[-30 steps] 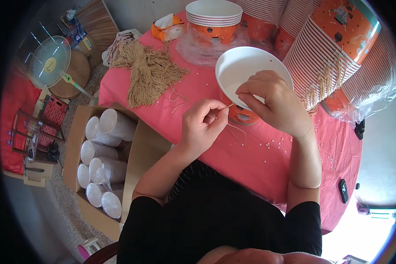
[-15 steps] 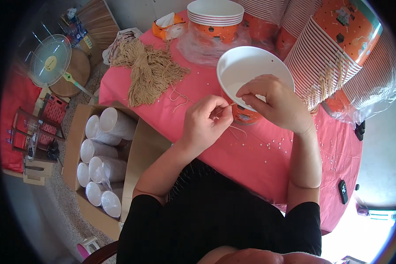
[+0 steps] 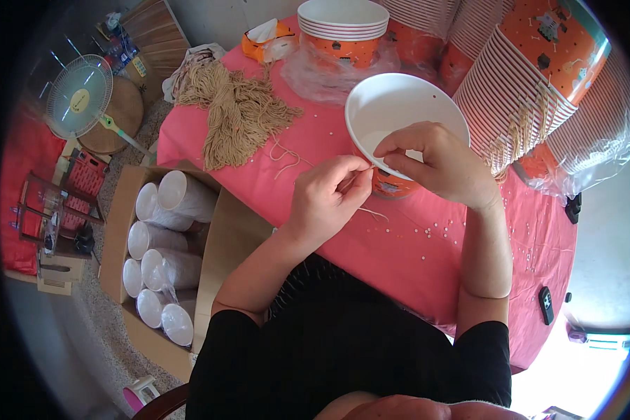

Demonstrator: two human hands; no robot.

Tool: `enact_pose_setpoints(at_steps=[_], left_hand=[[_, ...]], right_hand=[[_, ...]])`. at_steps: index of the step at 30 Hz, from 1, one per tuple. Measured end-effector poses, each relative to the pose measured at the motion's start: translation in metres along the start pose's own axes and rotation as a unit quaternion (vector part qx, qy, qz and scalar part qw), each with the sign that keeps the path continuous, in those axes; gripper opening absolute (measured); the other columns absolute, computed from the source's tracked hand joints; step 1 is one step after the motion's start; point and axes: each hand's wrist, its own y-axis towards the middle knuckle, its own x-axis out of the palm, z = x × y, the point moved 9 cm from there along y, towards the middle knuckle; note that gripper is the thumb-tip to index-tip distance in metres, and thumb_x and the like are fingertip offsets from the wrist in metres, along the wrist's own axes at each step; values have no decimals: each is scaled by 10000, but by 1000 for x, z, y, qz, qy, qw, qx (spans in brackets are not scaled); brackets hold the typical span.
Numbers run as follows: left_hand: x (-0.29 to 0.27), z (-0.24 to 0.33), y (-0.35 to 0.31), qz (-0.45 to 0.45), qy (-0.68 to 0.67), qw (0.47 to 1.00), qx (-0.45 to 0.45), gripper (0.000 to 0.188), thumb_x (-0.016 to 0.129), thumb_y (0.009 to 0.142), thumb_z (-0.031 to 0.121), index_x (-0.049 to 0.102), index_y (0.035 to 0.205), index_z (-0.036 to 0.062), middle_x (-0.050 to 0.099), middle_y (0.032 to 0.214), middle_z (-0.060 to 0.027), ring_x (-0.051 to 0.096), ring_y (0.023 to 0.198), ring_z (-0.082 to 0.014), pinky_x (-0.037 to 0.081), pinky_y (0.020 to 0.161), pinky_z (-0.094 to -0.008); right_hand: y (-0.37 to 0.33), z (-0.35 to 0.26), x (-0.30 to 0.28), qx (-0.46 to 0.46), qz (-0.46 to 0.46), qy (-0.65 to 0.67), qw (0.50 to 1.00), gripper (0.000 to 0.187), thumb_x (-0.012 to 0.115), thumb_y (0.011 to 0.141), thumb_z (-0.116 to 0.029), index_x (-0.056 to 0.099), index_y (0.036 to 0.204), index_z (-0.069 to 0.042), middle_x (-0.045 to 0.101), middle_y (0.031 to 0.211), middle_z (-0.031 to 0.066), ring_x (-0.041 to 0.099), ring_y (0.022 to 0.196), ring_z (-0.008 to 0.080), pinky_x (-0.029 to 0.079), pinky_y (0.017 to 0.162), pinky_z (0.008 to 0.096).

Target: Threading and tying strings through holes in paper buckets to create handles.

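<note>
Meeting at the near rim of a bucket (image 3: 399, 94), the two hands worked close together. The left hand (image 3: 329, 197) had thumb and forefinger pinched tight beside the rim, clasping a cord (image 3: 376, 213) whose pale tail showed past the hand and lay on the tabletop (image 3: 413, 280); the pinched part itself was hidden. The right hand (image 3: 441, 164) hung over the bucket with its fingers bent and its thumb toward the near rim; whether they gripped anything, one could not tell. The bucket, white inside and orange outside, stood upright, set back from the tabletop's near edge, with a small dark hole below its far rim. Toward the tabletop's left edge lay a bundle of tan strings (image 3: 241, 119), a loose strand (image 3: 285, 155) curling beside it. At the far edge were a tissue pack (image 3: 267, 45) and a short upright stack (image 3: 343, 52) of similar buckets; at the far right leaned a long stack (image 3: 518, 84), tan loops hanging along its rims. Pale bits (image 3: 430, 232) were scattered over the pink cover, and a black remote (image 3: 546, 305) lay by the right edge. Below the left edge, an open box (image 3: 213, 273) held wrapped white cups (image 3: 171, 269).
</note>
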Motion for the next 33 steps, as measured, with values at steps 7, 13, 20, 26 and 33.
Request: enact_pose_setpoints(at_steps=[7,13,20,26,33], left_hand=[[3,-2,2,-32,-7,999,-34,110,702,808,-3,618,879,6,667,741,-92,660,611,-139,509,536,-261],[3,-2,3,-34,-3,998,-46,110,707,808,3,621,875,10,669,715,-82,658,603,-126,498,523,-252],[5,-10,0,-44,-52,993,-101,188,704,826,11,555,940,20,629,661,-37,583,554,-53,448,491,-227],[15,-35,-17,-134,-246,928,-246,245,676,856,8,498,1022,31,577,719,26,515,608,-12,392,529,-171],[5,-45,-26,-168,-246,921,-251,216,671,874,38,541,1047,35,594,807,38,536,703,-7,408,624,-163]], right_hand=[[4,4,6,-10,-47,53,997,135,614,863,-22,681,966,34,703,815,86,648,761,123,504,707,270],[8,3,11,1,-82,57,995,114,603,857,-6,673,937,36,690,792,64,616,708,92,492,644,253],[8,1,6,-22,-8,7,1000,61,605,849,-8,634,882,34,642,722,59,584,671,88,474,613,261],[-3,5,-39,-7,190,9,982,50,588,837,-41,586,852,6,594,674,112,574,587,151,447,547,312],[-45,-13,-105,-96,324,281,898,159,423,952,-60,557,974,22,641,845,149,573,603,151,457,557,251]])
